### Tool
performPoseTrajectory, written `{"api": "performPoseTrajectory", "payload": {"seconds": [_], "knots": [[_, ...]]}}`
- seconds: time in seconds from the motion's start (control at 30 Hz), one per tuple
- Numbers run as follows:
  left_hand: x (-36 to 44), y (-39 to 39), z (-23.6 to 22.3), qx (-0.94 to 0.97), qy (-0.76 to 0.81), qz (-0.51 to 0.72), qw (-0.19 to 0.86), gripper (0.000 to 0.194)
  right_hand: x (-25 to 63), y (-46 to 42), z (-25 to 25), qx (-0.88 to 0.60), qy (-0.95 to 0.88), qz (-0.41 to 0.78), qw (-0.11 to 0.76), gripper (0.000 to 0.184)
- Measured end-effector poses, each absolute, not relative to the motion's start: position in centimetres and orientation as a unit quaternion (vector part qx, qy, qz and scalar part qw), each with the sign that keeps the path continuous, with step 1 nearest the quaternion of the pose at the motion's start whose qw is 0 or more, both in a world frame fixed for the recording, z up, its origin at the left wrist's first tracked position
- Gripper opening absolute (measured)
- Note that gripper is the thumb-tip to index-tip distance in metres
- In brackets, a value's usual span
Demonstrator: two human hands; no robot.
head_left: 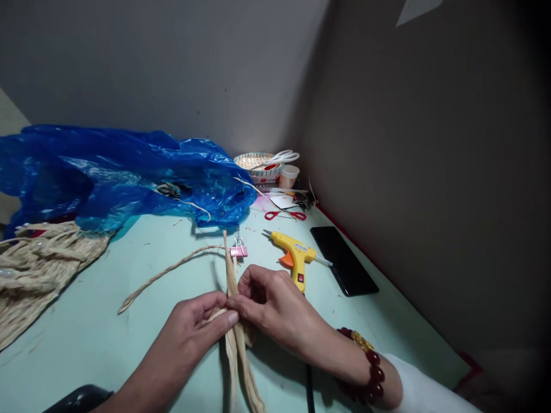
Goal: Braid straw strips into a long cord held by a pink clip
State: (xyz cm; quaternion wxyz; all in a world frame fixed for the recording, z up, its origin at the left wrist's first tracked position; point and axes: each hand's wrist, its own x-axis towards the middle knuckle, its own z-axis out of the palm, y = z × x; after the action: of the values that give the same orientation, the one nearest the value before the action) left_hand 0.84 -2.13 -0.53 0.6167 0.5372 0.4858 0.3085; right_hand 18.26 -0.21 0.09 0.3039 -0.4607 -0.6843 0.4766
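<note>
Long tan strips of dried plant fibre (243, 367) run from the table's near edge up toward a pink binder clip (239, 251). My left hand (196, 327) pinches the strips from the left, thumb and forefinger closed on them. From the right, my right hand (271, 304) also pinches the strips, its fingertips meeting those of the left. A thin twisted fibre cord (172, 268) curves out leftward from near the clip and lies on the table. The exact hold under the fingers is partly hidden.
A yellow glue gun (297, 252) lies just beyond my right hand, beside a black phone (342, 258). Red-handled scissors (284, 215), a patterned basket (253, 162) and a paper cup (288, 176) are farther back. A blue plastic bag (129, 172) and a woven fibre piece (51, 269) lie left.
</note>
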Motion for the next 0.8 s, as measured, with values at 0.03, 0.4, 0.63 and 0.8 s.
{"api": "performPoseTrajectory", "payload": {"seconds": [0.03, 0.4, 0.63, 0.8], "knots": [[0.9, -2.0, -0.5, 0.533, 0.484, 0.308, 0.622, 0.025, 18.3, -0.1, 0.0, -0.45, -0.666, 0.513, 0.301, 0.02], [0.6, -2.1, -0.8, 0.502, 0.493, 0.278, 0.654, 0.024, 19.4, 0.5, 1.2, -0.411, -0.63, 0.606, 0.259, 0.023], [0.6, -2.0, -1.3, 0.547, 0.51, 0.268, 0.607, 0.034, 19.3, 0.0, 1.4, -0.435, -0.695, 0.512, 0.256, 0.011], [0.6, -2.1, -1.5, 0.529, 0.516, 0.282, 0.611, 0.032, 18.9, -0.3, 1.4, -0.434, -0.636, 0.567, 0.292, 0.013]]}}
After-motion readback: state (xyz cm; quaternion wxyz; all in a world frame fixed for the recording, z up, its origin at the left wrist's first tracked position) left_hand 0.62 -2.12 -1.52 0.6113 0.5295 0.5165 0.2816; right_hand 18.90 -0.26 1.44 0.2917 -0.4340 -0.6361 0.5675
